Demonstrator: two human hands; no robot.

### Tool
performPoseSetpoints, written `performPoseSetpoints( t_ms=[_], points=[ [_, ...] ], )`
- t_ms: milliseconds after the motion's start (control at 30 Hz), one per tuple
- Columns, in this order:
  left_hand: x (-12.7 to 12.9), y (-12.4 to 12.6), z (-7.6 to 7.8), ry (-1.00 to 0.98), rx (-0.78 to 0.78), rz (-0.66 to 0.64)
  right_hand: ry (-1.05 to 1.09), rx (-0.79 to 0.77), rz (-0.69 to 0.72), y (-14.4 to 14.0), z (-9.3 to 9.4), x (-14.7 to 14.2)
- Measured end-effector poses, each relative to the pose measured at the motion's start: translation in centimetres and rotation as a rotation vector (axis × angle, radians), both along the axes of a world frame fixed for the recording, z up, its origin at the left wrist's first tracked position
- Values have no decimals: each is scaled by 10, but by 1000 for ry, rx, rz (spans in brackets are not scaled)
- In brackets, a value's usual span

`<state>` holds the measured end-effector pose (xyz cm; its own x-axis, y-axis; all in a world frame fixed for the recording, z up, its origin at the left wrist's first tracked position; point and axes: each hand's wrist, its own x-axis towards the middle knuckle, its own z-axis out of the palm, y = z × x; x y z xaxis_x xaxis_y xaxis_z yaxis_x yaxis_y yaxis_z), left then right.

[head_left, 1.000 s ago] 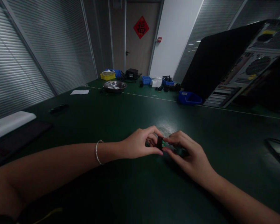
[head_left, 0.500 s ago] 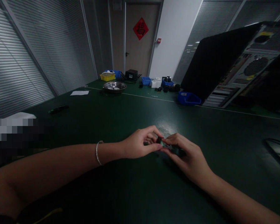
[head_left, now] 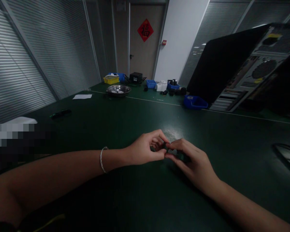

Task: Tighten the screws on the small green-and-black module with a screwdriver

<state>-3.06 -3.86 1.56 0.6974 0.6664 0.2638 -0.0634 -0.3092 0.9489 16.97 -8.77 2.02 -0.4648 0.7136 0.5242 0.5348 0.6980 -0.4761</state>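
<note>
Low over the dark green table, my left hand (head_left: 148, 147) and my right hand (head_left: 192, 158) meet fingertip to fingertip. Between them is a small dark piece (head_left: 166, 146), pinched by the left thumb and index finger. The right thumb and fingertips close on its right side, where a glint of grey shows under the fingers. Most of the piece is covered, so its kind cannot be made out. A silvery bracelet (head_left: 101, 159) circles the left wrist.
The green table (head_left: 125, 125) stretches forward. A metal bowl (head_left: 118, 91), a yellow bin (head_left: 111, 80) and a blue bin (head_left: 195, 102) stand toward the back. A black computer case (head_left: 228, 61) rises at right, near a black cable (head_left: 286, 159). A dark object (head_left: 60, 113) lies left.
My right fingertips have shifted slightly left over the small dark piece, and less of it shows. The left hand stays nearly in place, and the table things have not moved.
</note>
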Motion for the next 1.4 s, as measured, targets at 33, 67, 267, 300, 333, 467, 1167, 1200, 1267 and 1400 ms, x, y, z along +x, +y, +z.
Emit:
performPoseSetpoints(
  t_ms=[33, 67, 267, 300, 333, 467, 1167, 1200, 1267, 1400],
  points=[
    [0, 0, 0, -3, 9, 10, -2, 0, -3, 0, 1, 0],
    [-1, 0, 0, -9, 17, 20, -4, 0, -9, 0, 1, 0],
    [-2, 3, -3, -29, 38, 58, -14, -7, -43, -1, 2, 0],
    [-2, 4, -4, -29, 37, 60, -14, -10, -45, -1, 2, 0],
    [-2, 5, -4, -28, 36, 61, -12, -16, -51, -1, 2, 1],
    [-2, 8, -5, -30, 11, 64, -1, -45, -93, 0, 3, 2],
    [-2, 19, -9, -62, -150, 77, -38, -153, -174, 5, -2, 11],
    [-2, 19, -10, -69, -155, 83, -44, -145, -165, 5, -1, 11],
    [-2, 20, -11, -81, -159, 85, -55, -128, -151, 4, 1, 11],
    [-2, 17, -10, -59, -150, 69, -86, -94, -133, 3, 3, 9]
  ],
)
